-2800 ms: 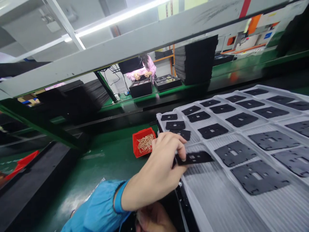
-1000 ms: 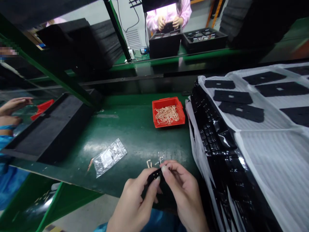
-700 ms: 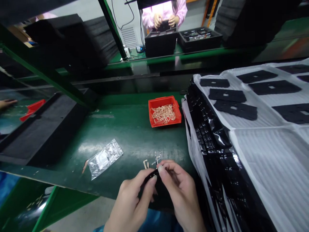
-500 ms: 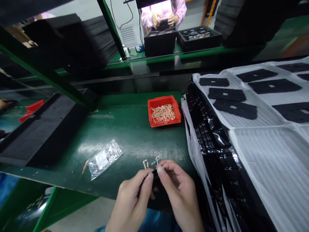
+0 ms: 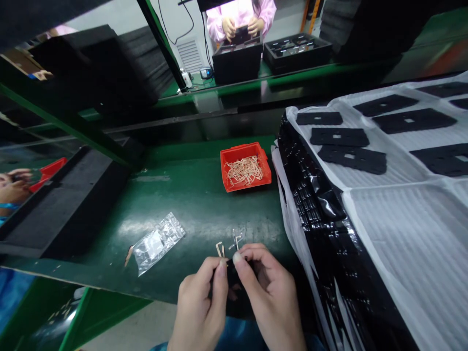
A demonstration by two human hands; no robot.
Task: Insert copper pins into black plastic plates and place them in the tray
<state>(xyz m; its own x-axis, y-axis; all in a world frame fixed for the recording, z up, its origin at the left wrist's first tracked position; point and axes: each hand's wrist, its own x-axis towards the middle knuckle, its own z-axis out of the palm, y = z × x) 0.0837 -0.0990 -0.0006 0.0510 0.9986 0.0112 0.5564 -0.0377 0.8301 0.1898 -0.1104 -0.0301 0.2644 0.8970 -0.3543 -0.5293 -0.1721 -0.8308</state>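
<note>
Low in the head view, my left hand [image 5: 203,297] and my right hand [image 5: 268,292] meet at the table's front edge. Both pinch a small black piece [image 5: 231,274] between thumb and fingers; most of it is hidden, so its exact kind is unclear. Just beyond the fingertips lie thin beige bent strips [image 5: 219,247] and a scrap of clear film [image 5: 234,240]. Farther off stands a red bin [image 5: 224,184] holding many similar beige strips [image 5: 245,170].
A clear zip bag [image 5: 159,243] lies left on the green table [image 5: 190,204]. Black flat pads [image 5: 338,137] rest on white sheeting [image 5: 409,219] over a black-wrapped stack at right. A black tray [image 5: 54,209] stands left, near another person's hands [image 5: 16,185]. Across the bench, a person handles a black box.
The fingertips have shifted slightly around the black piece, exposing more of it between my thumbs. At the far left, a co-worker's hands have come into view. The camera has shifted a little.
</note>
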